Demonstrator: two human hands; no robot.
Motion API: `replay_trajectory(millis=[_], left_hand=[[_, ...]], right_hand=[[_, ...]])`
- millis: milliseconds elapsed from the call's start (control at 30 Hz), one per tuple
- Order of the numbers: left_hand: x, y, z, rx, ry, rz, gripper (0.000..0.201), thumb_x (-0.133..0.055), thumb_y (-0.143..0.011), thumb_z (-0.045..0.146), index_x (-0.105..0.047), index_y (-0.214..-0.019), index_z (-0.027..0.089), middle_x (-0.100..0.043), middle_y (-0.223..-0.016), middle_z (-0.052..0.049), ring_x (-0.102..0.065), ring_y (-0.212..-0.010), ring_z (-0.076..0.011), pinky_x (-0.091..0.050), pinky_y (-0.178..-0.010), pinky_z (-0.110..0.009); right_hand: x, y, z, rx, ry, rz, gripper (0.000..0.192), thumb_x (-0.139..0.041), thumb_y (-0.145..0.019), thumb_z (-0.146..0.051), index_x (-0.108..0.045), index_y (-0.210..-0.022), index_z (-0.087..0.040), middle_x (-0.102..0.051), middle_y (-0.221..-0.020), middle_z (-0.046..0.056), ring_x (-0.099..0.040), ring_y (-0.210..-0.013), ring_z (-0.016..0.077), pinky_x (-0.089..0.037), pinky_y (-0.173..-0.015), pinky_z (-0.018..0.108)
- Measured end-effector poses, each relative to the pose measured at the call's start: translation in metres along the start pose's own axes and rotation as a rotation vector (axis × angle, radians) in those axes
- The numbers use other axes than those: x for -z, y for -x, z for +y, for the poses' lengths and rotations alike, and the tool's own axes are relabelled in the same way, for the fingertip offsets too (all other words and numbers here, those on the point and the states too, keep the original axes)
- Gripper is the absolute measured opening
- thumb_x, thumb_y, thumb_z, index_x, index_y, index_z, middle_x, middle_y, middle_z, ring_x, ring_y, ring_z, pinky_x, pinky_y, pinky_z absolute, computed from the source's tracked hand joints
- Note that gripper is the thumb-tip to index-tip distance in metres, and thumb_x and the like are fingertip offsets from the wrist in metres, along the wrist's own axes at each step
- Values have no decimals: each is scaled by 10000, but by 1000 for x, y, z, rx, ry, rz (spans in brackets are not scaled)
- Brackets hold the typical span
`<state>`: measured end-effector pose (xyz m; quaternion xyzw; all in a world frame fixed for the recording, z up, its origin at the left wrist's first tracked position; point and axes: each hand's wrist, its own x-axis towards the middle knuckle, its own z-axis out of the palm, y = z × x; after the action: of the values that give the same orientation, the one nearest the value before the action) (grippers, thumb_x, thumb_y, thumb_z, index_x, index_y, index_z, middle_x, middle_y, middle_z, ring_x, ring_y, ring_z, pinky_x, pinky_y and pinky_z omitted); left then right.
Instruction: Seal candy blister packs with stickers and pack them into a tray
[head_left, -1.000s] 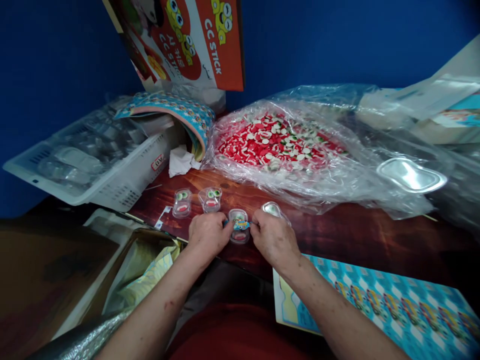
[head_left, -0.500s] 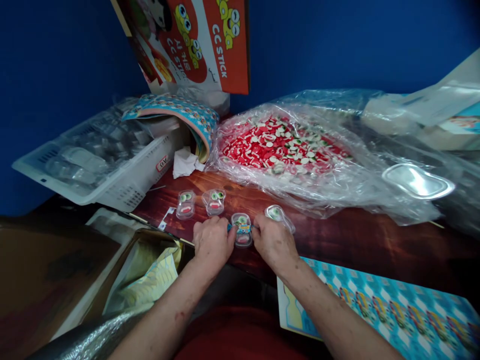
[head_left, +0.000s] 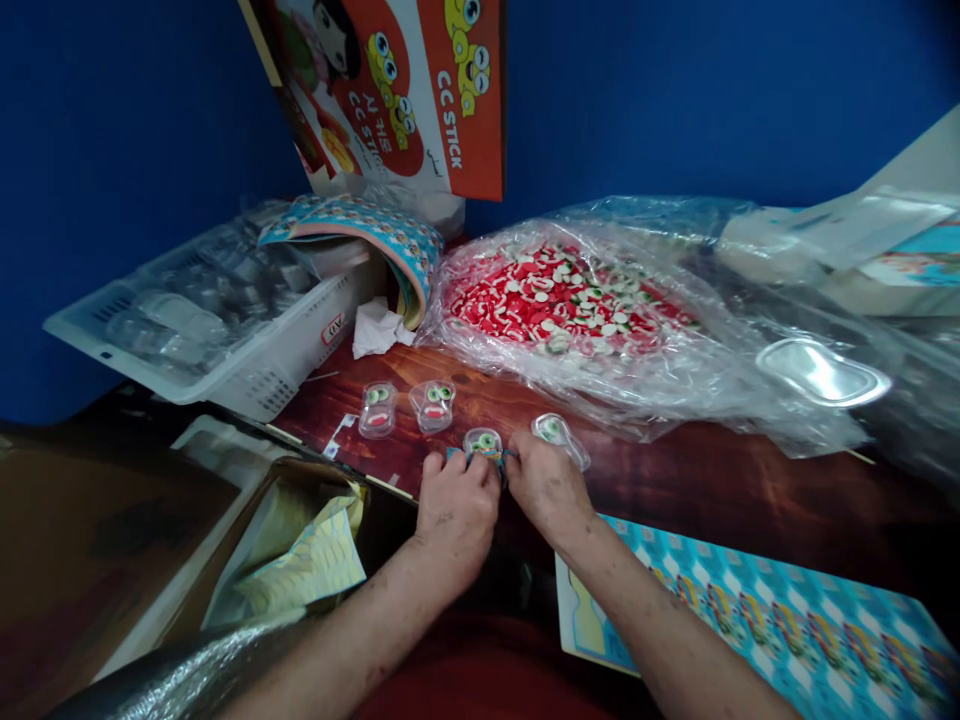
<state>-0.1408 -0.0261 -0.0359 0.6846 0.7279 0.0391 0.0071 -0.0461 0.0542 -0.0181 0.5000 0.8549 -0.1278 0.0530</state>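
Low in the middle of the frame, the left hand (head_left: pixel 457 510) and the right hand (head_left: pixel 546 487) sit close together at the near edge of the dark wooden counter (head_left: pixel 750 490). Both pinch the same small clear capsule (head_left: pixel 482 441), which holds green-and-white candy eyes; the left hand covers its lower part, so only the top shows between the fingertips. A blue sticker strip (head_left: pixel 487 455) lies across the capsule, held at either end by the two hands.

Just right of the right hand's fingers another clear capsule (head_left: pixel 559 435) lies tilted on the counter. Up and to the left, two filled capsules stand side by side, one with eyes and a pink piece (head_left: pixel 377 408) and one just beside it (head_left: pixel 433 403).

Behind them, in the centre of the frame, a big clear plastic bag (head_left: pixel 660 370) is spread open over a heap of red, white and green candies (head_left: pixel 562 300). At the right an empty clear tray (head_left: pixel 821 372) rests on the plastic. At the left a white basket (head_left: pixel 262 365) holds clear plastic shells. An orange box marked CC STICK (head_left: pixel 420 90) leans against the blue wall (head_left: pixel 712 90) at the top. A blue patterned sticker sheet (head_left: pixel 765 620) lies at the lower right, under the right forearm.
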Motion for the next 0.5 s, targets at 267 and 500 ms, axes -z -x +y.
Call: replay_trajectory(millis=[267, 500], left_hand=[[-11, 9, 2, 60, -1, 57, 182, -494, -825, 158, -580, -959, 246, -600, -951, -10, -462, -807, -184, -268, -652, -369], [-12, 17, 1, 74, -32, 147, 215, -517, -820, 195, -576, -1014, 269, -616, -1033, 17, -475, -762, -177, -274, -637, -374]], right_hand=[[21, -17, -11, 233, 99, 128, 338, -369, -837, -134, -527, -1136, -137, -524, -1134, 156, -468, -1036, 272, -394, -780, 345], [16, -55, -16, 358, -130, -200, 116, -579, -663, -136, -601, -777, -138, -584, -938, 125, -517, -912, 254, -405, -733, 323]])
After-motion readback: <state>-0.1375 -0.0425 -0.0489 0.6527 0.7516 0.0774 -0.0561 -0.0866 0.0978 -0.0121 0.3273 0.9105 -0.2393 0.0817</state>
